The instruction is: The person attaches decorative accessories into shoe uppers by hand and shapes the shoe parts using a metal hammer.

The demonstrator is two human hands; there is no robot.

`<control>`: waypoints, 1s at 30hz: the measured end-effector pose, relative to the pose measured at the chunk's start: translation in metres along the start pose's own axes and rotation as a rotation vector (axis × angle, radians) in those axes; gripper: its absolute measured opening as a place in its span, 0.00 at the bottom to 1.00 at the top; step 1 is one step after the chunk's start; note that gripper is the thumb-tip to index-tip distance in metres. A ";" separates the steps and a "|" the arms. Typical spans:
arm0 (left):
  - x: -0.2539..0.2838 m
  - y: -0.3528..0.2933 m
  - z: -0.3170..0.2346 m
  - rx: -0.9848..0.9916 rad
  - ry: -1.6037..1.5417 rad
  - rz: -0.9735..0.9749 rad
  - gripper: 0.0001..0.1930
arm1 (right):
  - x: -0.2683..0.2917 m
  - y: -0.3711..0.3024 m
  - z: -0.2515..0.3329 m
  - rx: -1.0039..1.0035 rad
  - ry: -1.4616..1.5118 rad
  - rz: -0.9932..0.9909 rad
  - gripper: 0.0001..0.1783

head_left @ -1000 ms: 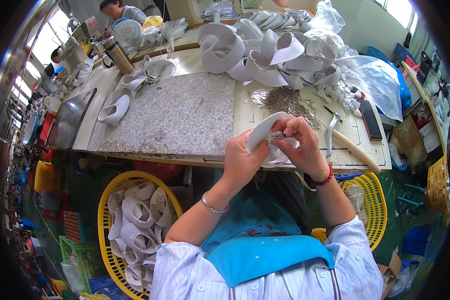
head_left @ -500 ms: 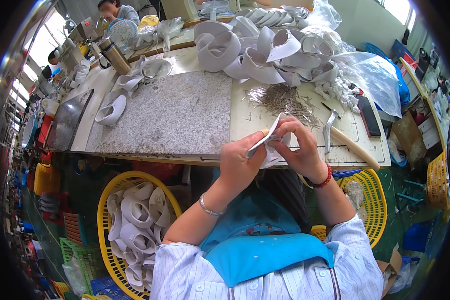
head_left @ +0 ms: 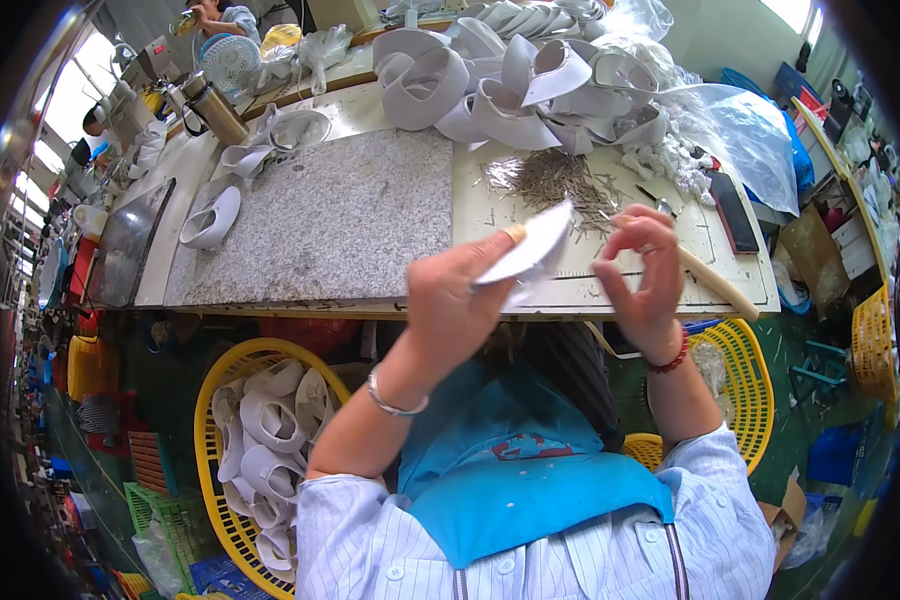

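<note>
My left hand (head_left: 457, 290) grips a white shoe upper (head_left: 532, 246) at the table's front edge, thumb on top and fingers beneath. The piece is folded and slightly blurred. To its right, my right hand (head_left: 650, 275) is off the upper, its thumb and forefinger curved and apart, with nothing visible between them. Beyond the hands lies a heap of thin metal pieces (head_left: 560, 182). A hammer's wooden handle (head_left: 720, 284) runs behind my right hand, which hides most of its head. A large pile of white uppers (head_left: 510, 108) sits at the back.
A speckled stone slab (head_left: 320, 225) covers the table's left part, with one upper (head_left: 211, 220) on it. A black phone (head_left: 733, 213) lies at the right. A steel flask (head_left: 216, 112) stands far left. Yellow baskets (head_left: 207, 470) flank my lap; the left one holds several uppers. Someone sits beyond the table.
My right hand has come away from the upper and moved right. My left hand has shifted left with the upper still in it. The view has shifted slightly.
</note>
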State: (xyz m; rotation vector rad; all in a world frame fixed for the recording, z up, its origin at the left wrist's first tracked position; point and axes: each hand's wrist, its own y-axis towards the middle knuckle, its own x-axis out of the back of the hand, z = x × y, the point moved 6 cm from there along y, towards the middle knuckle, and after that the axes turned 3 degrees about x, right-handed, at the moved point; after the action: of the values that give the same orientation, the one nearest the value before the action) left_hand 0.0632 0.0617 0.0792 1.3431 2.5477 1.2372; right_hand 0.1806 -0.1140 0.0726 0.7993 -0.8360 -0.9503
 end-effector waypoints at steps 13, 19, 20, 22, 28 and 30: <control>0.040 -0.024 0.059 -0.347 0.917 0.320 0.19 | 0.098 -0.057 -0.098 -0.398 -0.804 0.464 0.19; 0.051 -0.034 0.058 -0.189 0.728 0.270 0.22 | 0.086 -0.039 -0.087 -0.322 -0.615 0.283 0.15; 0.051 -0.038 0.065 -0.156 0.750 0.238 0.22 | 0.085 -0.037 -0.091 -0.561 -0.348 0.203 0.15; 0.049 -0.044 0.074 -0.120 0.767 0.215 0.22 | 0.053 -0.025 -0.072 -0.763 0.050 0.102 0.14; 0.055 -0.050 0.072 -0.163 0.760 0.052 0.20 | -0.065 -0.003 -0.044 -0.863 0.470 0.398 0.12; 0.056 -0.053 0.074 -0.123 0.711 0.020 0.21 | -0.094 0.002 -0.042 -0.849 0.447 0.504 0.14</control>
State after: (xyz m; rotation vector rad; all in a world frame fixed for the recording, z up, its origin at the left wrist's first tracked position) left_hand 0.0168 0.1309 0.0128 1.0287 2.7813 2.1504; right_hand 0.1858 -0.0197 0.0324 0.0328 -0.1675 -0.5492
